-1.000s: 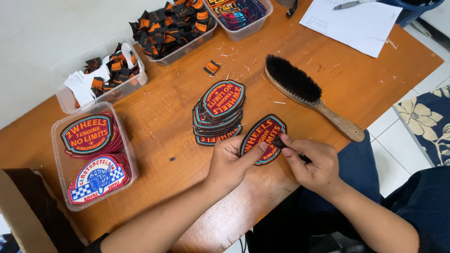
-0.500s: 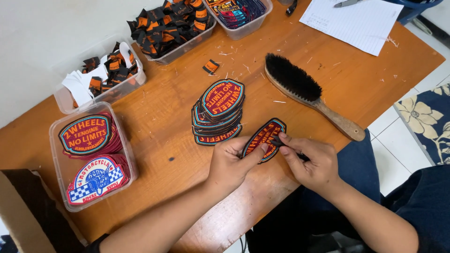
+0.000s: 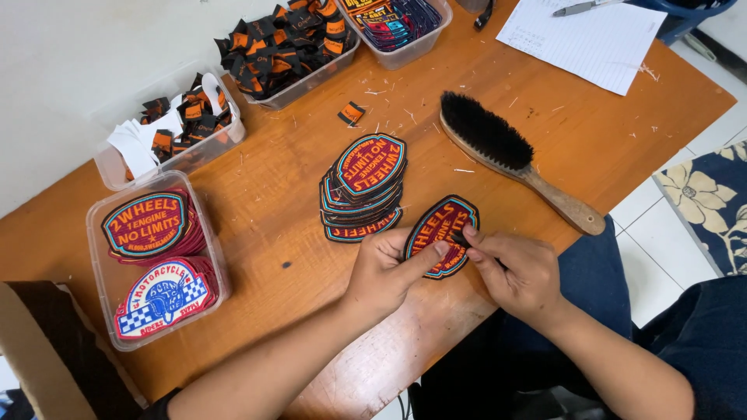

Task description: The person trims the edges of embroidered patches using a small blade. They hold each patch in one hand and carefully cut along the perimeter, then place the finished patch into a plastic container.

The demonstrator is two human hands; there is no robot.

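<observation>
Hands meet at the lower centre of the frame over a wooden table [image 3: 280,233]. The left hand [image 3: 385,272] grasps an oval embroidered patch [image 3: 437,233], red with a blue and orange border, its thumb lying across the patch's face. The right hand [image 3: 517,272] pinches the patch's right edge between fingertips. The patch is tilted, just off the table's near edge. Just above and left of it sits a stack of matching patches [image 3: 364,185]. To the right of the stack lies a black-bristled brush with a wooden handle [image 3: 513,159]. At the left, a clear plastic tray [image 3: 93,233] holds more patches, some red, some with a checkered band. Along the top, other clear tubs [image 3: 311,82] hold small black and orange fabric labels. A sheet of white paper [image 3: 591,39] lies at the upper right.
</observation>
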